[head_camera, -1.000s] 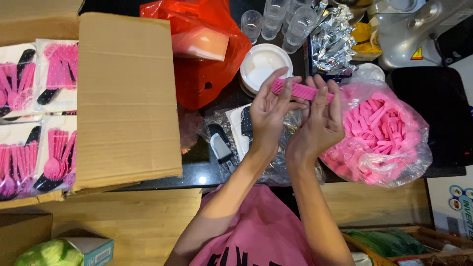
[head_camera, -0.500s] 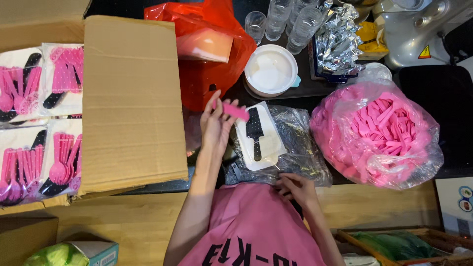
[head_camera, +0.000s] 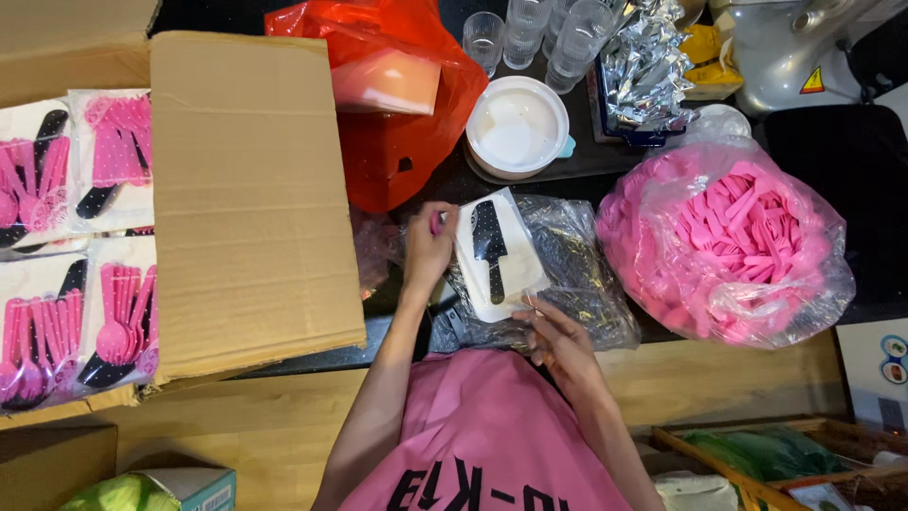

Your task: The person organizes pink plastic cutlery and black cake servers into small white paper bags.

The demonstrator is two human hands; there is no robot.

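The left hand [head_camera: 427,248] is closed around a small pink piece [head_camera: 436,223], only the tip of which shows above the fingers, so its kind and full length cannot be told. Just to the right of that grip, touching or nearly touching the knuckles, lies a white packet [head_camera: 497,257] with a black knife shape printed or packed in it; the packet's long axis runs away from the person and leans slightly left, so its near end sits toward the right hand and its far end level with the left hand's fingertips. The right hand [head_camera: 560,336] rests at the packet's near corner, fingers pinched together on the edge of the packet or of the clear plastic wrap [head_camera: 577,284] under it; which of the two it grips cannot be told. The left hand is thus the nearer one to the packet's upper, open-looking end, while the right hand steadies the lower end. Well to the right of both hands sits a clear bag of pink cutlery [head_camera: 728,237], closer to the right hand. Beyond the left hand lie a red bag [head_camera: 397,142] and a white lidded tub [head_camera: 517,128]. To the left of the left hand, a cardboard box flap [head_camera: 251,189] covers part of a carton holding finished packs of pink cutlery [head_camera: 57,284].
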